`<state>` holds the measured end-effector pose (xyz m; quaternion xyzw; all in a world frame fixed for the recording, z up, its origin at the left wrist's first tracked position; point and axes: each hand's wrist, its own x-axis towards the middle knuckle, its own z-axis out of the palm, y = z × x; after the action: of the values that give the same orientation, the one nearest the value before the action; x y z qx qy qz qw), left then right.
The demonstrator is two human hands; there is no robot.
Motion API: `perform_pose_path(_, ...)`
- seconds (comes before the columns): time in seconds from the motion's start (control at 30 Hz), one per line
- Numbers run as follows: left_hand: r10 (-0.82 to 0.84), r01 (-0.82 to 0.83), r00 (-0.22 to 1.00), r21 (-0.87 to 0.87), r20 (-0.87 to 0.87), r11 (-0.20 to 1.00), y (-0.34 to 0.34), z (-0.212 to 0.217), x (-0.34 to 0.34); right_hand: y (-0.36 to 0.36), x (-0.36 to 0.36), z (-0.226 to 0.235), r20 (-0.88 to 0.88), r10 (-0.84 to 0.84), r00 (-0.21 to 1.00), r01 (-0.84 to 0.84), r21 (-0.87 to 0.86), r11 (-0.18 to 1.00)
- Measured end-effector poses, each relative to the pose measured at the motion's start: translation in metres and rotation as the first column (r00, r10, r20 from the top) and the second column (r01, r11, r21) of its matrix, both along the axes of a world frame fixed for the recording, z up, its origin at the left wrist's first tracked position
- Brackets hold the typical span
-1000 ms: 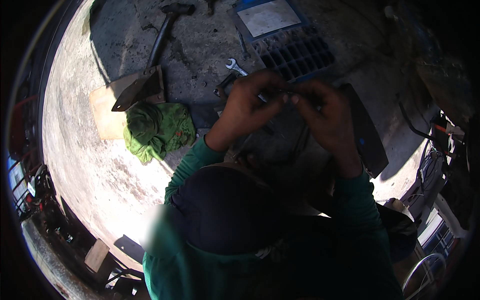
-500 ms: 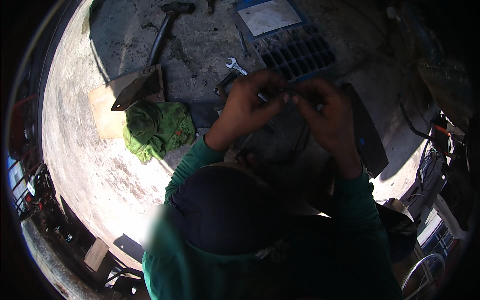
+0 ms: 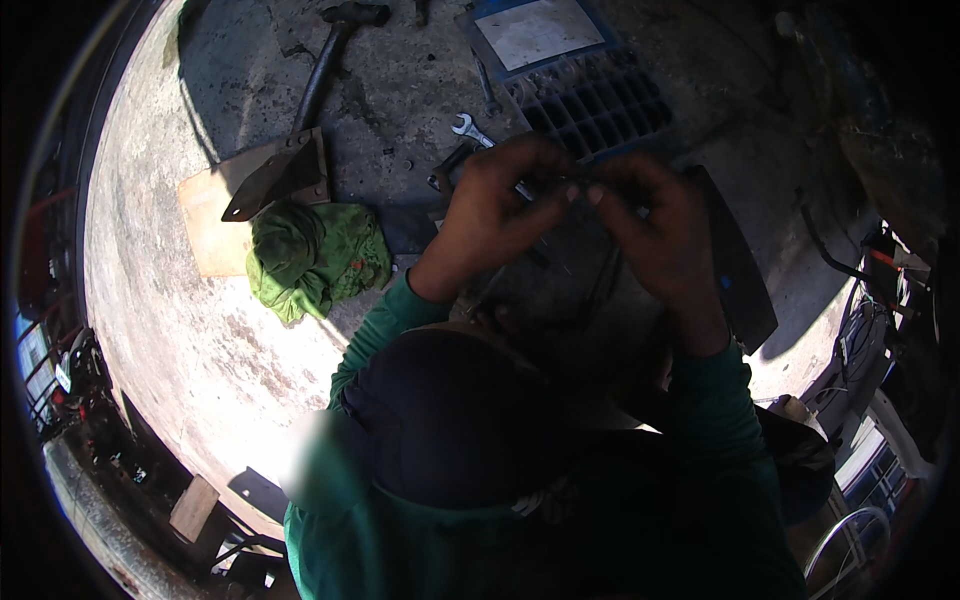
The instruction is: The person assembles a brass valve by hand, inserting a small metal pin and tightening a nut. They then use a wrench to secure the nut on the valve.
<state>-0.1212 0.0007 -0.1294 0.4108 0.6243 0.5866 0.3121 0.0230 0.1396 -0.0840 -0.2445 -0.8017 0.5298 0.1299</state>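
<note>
My left hand [image 3: 500,208] and my right hand [image 3: 658,222] are raised close together, thumbs and fingertips pinched toward each other. Between the tips there seems to be something small and dark, too shadowed to name. Just past my left hand lies a shiny open-end wrench [image 3: 468,128], partly covered by that hand. A dark tool [image 3: 452,168] lies against the wrench, its kind unclear. Beyond both hands is a blue compartment box [image 3: 640,125] with its lid open and small parts in some sections.
Left of my hands, a green cloth [image 3: 335,262] lies beside a dark metal blade [image 3: 268,182] and a tan board [image 3: 213,225]. A hammer [image 3: 325,70] rests farther off. At right stands a dark curved plate [image 3: 738,265]; cables [image 3: 850,335] lie beyond it.
My right hand has shifted very slightly to the right, its thumb a little farther from the left thumb. My left hand and the tools stay where they were.
</note>
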Motion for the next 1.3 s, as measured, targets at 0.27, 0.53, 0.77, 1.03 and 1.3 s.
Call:
perform_pose_path(0.27,0.009,-0.009,1.0,0.002,0.029,1.0,0.0,-0.001,0.001,0.0,0.0,0.002,-0.017,-0.003,1.0,0.004,0.042,0.999)
perform_pose_path(0.53,0.007,-0.007,1.0,-0.006,0.03,1.0,0.0,0.003,0.001,0.0,0.002,0.001,-0.006,-0.01,1.0,0.01,0.037,0.999)
perform_pose_path(0.77,0.011,-0.011,1.0,-0.018,0.024,1.0,0.0,0.004,0.001,-0.001,0.001,0.002,-0.024,-0.017,1.0,0.017,0.006,1.0)
perform_pose_path(1.03,0.013,-0.012,0.999,-0.026,0.046,1.0,-0.001,0.007,0.001,-0.002,0.001,0.0,-0.034,-0.026,0.999,0.025,-0.013,1.0)
perform_pose_path(1.3,0.018,-0.017,1.0,-0.019,0.014,1.0,-0.004,0.004,0.002,-0.005,0.001,-0.002,-0.061,-0.053,0.997,0.049,-0.066,0.997)
